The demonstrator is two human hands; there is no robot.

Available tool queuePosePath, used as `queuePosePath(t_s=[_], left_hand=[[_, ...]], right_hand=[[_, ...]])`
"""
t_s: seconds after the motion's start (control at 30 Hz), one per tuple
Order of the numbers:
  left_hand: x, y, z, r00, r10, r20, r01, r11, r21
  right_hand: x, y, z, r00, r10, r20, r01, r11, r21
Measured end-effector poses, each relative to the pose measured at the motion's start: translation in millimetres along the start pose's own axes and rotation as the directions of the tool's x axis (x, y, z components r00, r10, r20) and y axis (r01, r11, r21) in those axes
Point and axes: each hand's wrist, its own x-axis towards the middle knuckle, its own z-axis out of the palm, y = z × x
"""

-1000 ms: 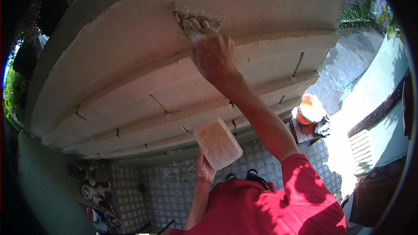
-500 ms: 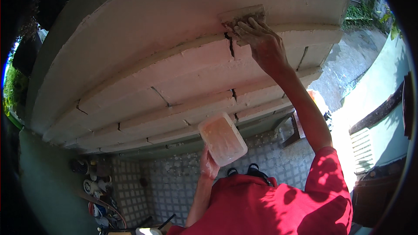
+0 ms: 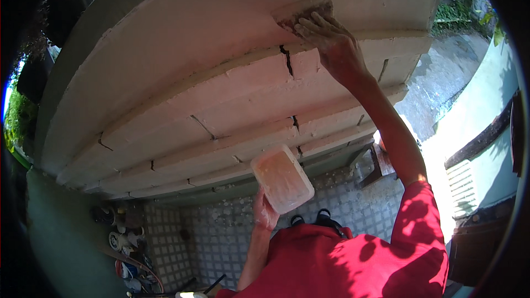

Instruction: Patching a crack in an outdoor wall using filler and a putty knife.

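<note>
My right hand (image 3: 331, 38) reaches up to the pale plastered wall (image 3: 221, 27), its fingers pressed over a wide, flat putty knife (image 3: 302, 12). The blade lies against the smooth surface just above a stepped ledge. Lower down, my left hand (image 3: 266, 209) grips a shallow rectangular plastic tub (image 3: 282, 179) by its lower left side. The tub is tilted, and whitish paste coats its inside. Below the putty knife, a dark crack (image 3: 287, 59) runs down through the ledge.
Several stepped ledges with cracks and gaps curve across the wall. Cans and containers (image 3: 124, 240) stand along the left side of the tiled floor (image 3: 226, 237). A small wooden stool or stand (image 3: 380, 165) is below my right arm. A sunlit pale wall (image 3: 486, 182) rises at right.
My right hand has slid the putty knife slightly up and left along the wall, and the blade has tilted a little. The tub in my left hand stays nearly where it was.
</note>
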Motion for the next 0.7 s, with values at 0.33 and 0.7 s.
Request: queuePosePath(t_s=[0.33,0.7], left_hand=[[14.7,8.9,15.7,1.0,-0.01,-0.023,0.011,0.998,0.06],[33.1,-3.0,21.7,0.997,-0.074,0.035,0.073,0.997,0.024]], right_hand=[[-40.3,-74.8,-99.5,0.864,0.498,-0.07,-0.423,0.795,0.435],[-142.4,-171.8,-58.4,0.39,0.7,0.598,-0.921,0.296,0.254]])
